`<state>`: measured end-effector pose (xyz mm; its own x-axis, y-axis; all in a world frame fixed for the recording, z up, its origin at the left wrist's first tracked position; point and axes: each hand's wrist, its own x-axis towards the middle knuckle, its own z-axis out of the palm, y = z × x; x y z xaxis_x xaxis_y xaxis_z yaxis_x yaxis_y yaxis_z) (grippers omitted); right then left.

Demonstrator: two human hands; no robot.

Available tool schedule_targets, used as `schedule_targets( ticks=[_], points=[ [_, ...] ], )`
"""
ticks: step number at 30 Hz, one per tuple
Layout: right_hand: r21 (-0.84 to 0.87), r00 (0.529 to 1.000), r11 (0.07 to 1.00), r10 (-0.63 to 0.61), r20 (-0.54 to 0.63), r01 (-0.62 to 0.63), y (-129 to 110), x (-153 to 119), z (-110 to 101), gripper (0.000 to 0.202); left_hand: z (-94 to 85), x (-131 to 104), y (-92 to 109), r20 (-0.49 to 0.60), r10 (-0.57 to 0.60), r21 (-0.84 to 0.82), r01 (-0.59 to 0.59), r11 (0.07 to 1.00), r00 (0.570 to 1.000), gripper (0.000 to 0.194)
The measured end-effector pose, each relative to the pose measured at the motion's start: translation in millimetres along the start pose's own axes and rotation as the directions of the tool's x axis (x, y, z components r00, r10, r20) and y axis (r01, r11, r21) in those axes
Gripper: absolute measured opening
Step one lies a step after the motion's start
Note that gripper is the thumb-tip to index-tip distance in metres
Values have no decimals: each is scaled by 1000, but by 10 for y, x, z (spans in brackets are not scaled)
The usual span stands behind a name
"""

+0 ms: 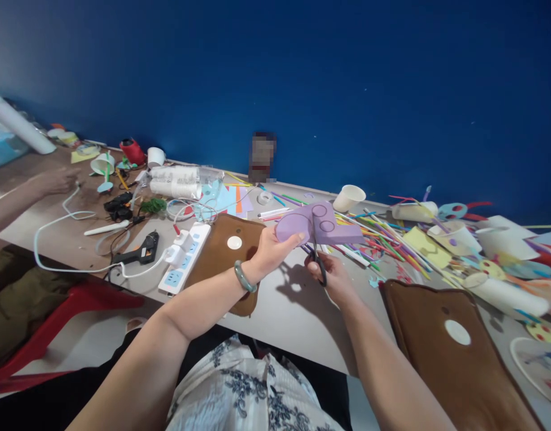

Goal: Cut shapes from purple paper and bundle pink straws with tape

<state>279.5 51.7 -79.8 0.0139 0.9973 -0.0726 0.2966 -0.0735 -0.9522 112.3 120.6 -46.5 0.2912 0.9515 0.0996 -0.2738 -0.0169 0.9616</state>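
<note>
My left hand (pixel 275 251) grips a sheet of purple paper (pixel 342 230) by its left part, thumb on top, and holds it above the table. Circles are drawn on the paper's right part. A pair of black-handled scissors (pixel 320 269) is in my right hand (pixel 331 276), its fingers closed round the handles. The scissor blades point away from me and lie across the paper, between a rounded left piece and the part with the circles. Whether the left piece is cut loose cannot be made out.
A white power strip (pixel 185 260), a black glue gun (pixel 143 250) and a brown cushion (pixel 224 245) lie left. Another brown cushion (pixel 450 335) is right. Colourful sticks (pixel 392 239) and paper cups (pixel 349 197) line the back. Another person's hand (pixel 62 181) holds a white cable.
</note>
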Motion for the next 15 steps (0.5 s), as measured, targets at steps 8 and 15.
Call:
schedule_targets(
  ticks=[8, 15],
  points=[
    [-3, 1000, 1000, 4, -8, -4, -49, -9, -5, 38, 6, -15, 21, 9, 26, -15, -25, 1000, 1000, 34],
    [1, 1000, 1000, 17, -25, -17, -26, -6, -27, 36, 13, -15, 28, 14, 45, -47, -44, 998, 999, 35]
  ],
)
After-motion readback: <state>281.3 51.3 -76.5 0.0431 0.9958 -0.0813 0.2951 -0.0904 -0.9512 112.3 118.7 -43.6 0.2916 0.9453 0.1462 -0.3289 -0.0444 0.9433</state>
